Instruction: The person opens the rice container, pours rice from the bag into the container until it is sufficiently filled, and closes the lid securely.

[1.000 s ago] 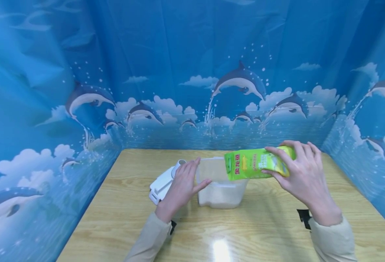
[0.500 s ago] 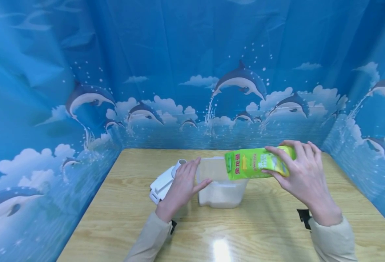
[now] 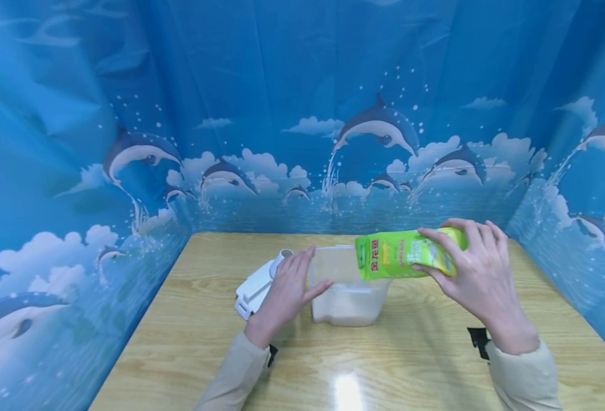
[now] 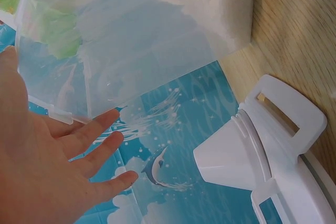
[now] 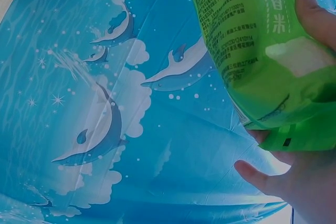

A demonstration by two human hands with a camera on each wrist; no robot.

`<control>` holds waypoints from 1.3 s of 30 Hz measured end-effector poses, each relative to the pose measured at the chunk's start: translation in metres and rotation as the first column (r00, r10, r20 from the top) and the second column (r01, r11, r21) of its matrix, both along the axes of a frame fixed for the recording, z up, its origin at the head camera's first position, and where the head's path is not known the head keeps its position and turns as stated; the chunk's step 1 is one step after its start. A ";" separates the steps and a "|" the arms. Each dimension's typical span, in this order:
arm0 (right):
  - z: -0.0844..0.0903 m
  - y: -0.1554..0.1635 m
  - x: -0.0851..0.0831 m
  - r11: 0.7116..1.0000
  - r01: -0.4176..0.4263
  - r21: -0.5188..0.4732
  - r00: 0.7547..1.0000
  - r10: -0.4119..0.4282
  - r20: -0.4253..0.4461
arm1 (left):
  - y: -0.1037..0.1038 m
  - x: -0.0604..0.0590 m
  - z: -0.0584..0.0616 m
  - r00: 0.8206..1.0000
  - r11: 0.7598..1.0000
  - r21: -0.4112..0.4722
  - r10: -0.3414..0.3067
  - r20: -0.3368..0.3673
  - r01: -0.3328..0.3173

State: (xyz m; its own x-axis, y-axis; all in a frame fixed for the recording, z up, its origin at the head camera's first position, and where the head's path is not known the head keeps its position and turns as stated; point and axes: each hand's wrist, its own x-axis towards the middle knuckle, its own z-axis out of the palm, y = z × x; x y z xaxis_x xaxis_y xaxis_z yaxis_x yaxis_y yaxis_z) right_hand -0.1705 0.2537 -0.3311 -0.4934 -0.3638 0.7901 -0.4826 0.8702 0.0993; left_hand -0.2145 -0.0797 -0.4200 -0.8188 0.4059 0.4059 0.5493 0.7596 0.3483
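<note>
My right hand [image 3: 479, 274] grips a green and yellow bag of rice [image 3: 402, 254] by its bottom end. The bag lies nearly level, its top end over the rim of a translucent plastic rice bin [image 3: 351, 305]. White grains [image 4: 220, 9] fill the lower part of the bin in the left wrist view. At the bin's left side rests my left hand [image 3: 288, 285], fingers straight and thumb spread near the rim. The right wrist view shows the bag's printed back [image 5: 252, 51] close up; its mouth is out of sight there.
A white lid with a round spout [image 3: 261, 285] lies left of the bin, partly behind my left hand. Everything stands on a wooden table [image 3: 179, 354]. A blue dolphin-print curtain [image 3: 281, 114] rises along the back and both sides.
The bag has tipped up very slightly and shifted a touch to the right with my right hand. My left hand and the bin have stayed in place.
</note>
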 end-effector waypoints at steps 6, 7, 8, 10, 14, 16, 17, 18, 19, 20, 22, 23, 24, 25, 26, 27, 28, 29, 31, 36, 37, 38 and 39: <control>0.000 0.001 0.000 1.000 0.002 0.000 1.000 -0.002 0.003 | 0.001 0.000 0.001 1.000 1.000 0.000 0.006 0.017 -0.006; 0.000 0.001 0.000 1.000 0.003 0.000 1.000 -0.003 0.004 | 0.001 0.000 0.001 1.000 1.000 0.000 0.007 0.018 -0.007; 0.000 0.001 0.000 1.000 0.003 -0.001 1.000 -0.003 0.003 | 0.001 0.000 0.001 1.000 1.000 -0.002 0.008 0.019 -0.008; 0.000 0.001 0.000 1.000 0.002 -0.002 1.000 -0.002 0.003 | 0.001 0.000 0.001 1.000 1.000 0.000 0.009 0.024 -0.009; 0.000 0.001 0.000 1.000 0.002 0.000 1.000 -0.002 0.001 | 0.001 0.000 0.001 1.000 1.000 -0.004 0.008 0.024 -0.008; 0.000 0.001 0.000 1.000 0.002 0.003 1.000 -0.002 0.001 | 0.001 0.000 0.001 1.000 1.000 -0.008 0.008 0.020 -0.008; 0.000 0.001 0.000 1.000 0.002 0.003 1.000 -0.002 0.001 | 0.001 0.000 0.000 1.000 1.000 -0.010 0.008 0.019 -0.008; 0.000 0.001 0.000 1.000 0.003 0.004 1.000 -0.003 0.003 | 0.001 0.000 0.000 1.000 1.000 -0.009 0.007 0.014 -0.007; 0.000 0.001 0.000 1.000 0.003 0.004 1.000 -0.003 0.003 | 0.001 0.000 0.000 1.000 1.000 -0.010 0.007 0.010 -0.007; 0.000 0.001 0.000 1.000 0.004 0.004 1.000 -0.004 0.005 | 0.001 0.000 0.000 1.000 1.000 -0.010 0.007 0.008 -0.007; 0.001 0.001 0.001 1.000 0.004 0.001 1.000 -0.004 0.008 | 0.001 0.000 0.000 1.000 1.000 -0.011 0.007 0.006 -0.007; 0.001 0.001 0.001 1.000 0.002 -0.001 1.000 -0.002 0.010 | 0.001 0.000 0.000 1.000 1.000 -0.009 0.006 0.004 -0.006; 0.001 0.000 0.001 1.000 0.000 -0.002 1.000 0.000 0.011 | 0.001 0.000 0.000 1.000 1.000 -0.006 0.005 0.003 -0.005; 0.000 0.000 0.000 1.000 -0.003 -0.004 1.000 0.003 0.011 | 0.001 0.000 0.000 1.000 1.000 -0.007 0.006 0.003 -0.006; 0.000 -0.001 0.000 1.000 -0.005 -0.005 1.000 0.005 0.011 | 0.001 0.000 0.000 1.000 1.000 -0.005 0.005 0.003 -0.005; 0.000 -0.001 0.000 1.000 -0.009 -0.007 1.000 0.009 0.009 | 0.001 0.000 0.000 1.000 1.000 -0.004 0.005 0.002 -0.005; 0.000 -0.001 0.000 1.000 -0.012 -0.009 1.000 0.012 0.007 | 0.001 0.000 0.000 1.000 1.000 -0.005 0.005 0.003 -0.005; 0.000 -0.002 0.000 1.000 -0.014 -0.009 1.000 0.014 0.005 | 0.001 0.000 0.000 1.000 1.000 -0.007 0.006 0.003 -0.006; 0.000 -0.002 0.000 1.000 -0.016 -0.011 1.000 0.016 0.002 | 0.001 0.000 -0.001 1.000 1.000 -0.008 0.006 0.002 -0.006; -0.001 -0.002 -0.001 1.000 -0.017 -0.011 1.000 0.017 -0.002 | 0.001 0.000 0.000 1.000 1.000 -0.008 0.007 0.002 -0.007; -0.001 -0.003 -0.001 1.000 -0.017 -0.011 1.000 0.017 -0.003 | 0.001 0.000 0.000 1.000 1.000 -0.007 0.007 -0.001 -0.007; -0.001 -0.003 -0.001 1.000 -0.017 -0.011 1.000 0.017 -0.003 | 0.001 0.000 0.000 1.000 1.000 -0.008 0.007 0.000 -0.007; -0.001 -0.003 0.000 1.000 -0.017 -0.012 1.000 0.017 -0.002 | 0.001 0.000 0.000 1.000 1.000 -0.008 0.007 0.001 -0.007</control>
